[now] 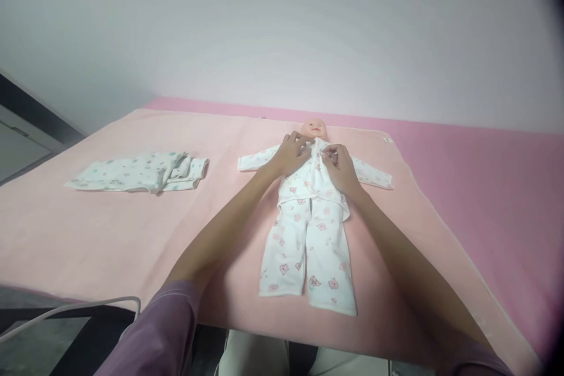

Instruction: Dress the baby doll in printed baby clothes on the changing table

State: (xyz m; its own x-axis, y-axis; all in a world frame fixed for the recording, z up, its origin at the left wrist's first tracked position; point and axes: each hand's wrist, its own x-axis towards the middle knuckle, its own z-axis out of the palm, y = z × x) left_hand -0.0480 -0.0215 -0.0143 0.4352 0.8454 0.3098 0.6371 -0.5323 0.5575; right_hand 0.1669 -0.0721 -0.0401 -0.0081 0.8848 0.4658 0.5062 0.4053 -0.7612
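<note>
A baby doll (314, 128) lies on its back, dressed in a white long-sleeved top (304, 183) and white trousers (328, 247), both printed with small pink bears. My left hand (292, 154) rests on the chest by the collar, its fingers bent and touching the cloth near the neck. On the other side of the front opening, my right hand (341, 168) has its thumb and forefinger pinched at the top's edge. What lies between those fingertips is too small to make out. The doll's sleeves are spread out to both sides.
Folded white clothes with a green print (127, 173) lie to the left. A pale pink mat (211, 129) covers much of the darker pink surface (476, 176). A white cable (79, 305) hangs at the front left edge; a wall stands behind.
</note>
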